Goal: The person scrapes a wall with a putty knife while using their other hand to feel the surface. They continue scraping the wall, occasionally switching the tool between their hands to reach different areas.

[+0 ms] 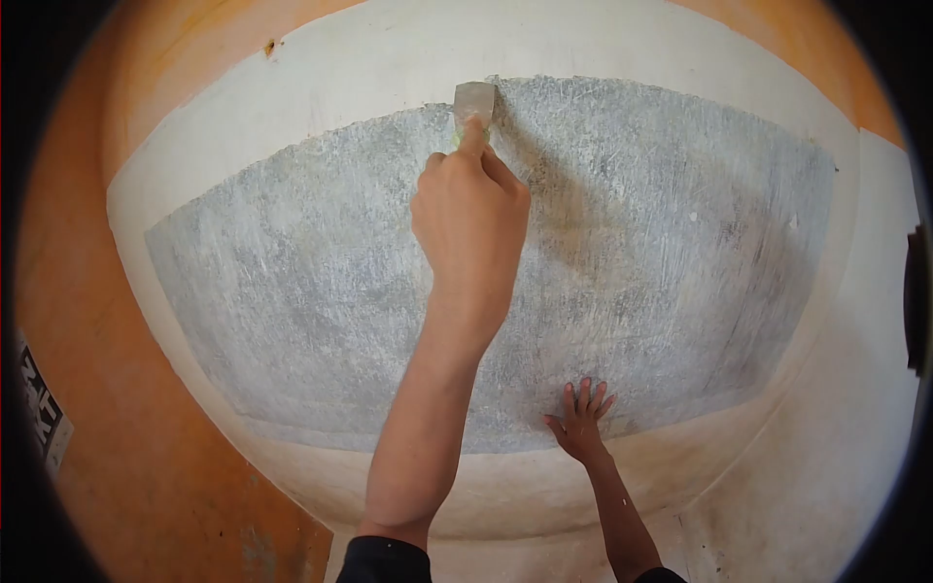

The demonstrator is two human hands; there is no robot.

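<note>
My left hand (471, 223) is raised high on the wall and closed around a putty knife (475, 100). The index finger lies along the tool, and most of its handle is hidden in the fist. The metal blade points up, at the ragged upper edge of a grey, scratched patch (671, 243), where the white surface (389, 58) begins. Lower and to the right, my right hand (583, 432) rests with fingers spread near the lower edge of the grey patch, holding nothing.
Orange wall (194, 408) frames the pale area on the left. At the far left hangs a sign (44, 408) with black and white lettering, cut off by the lens edge. A dark object (915, 301) sits at the far right. Beneath the patch runs a rounded pale border (505, 496).
</note>
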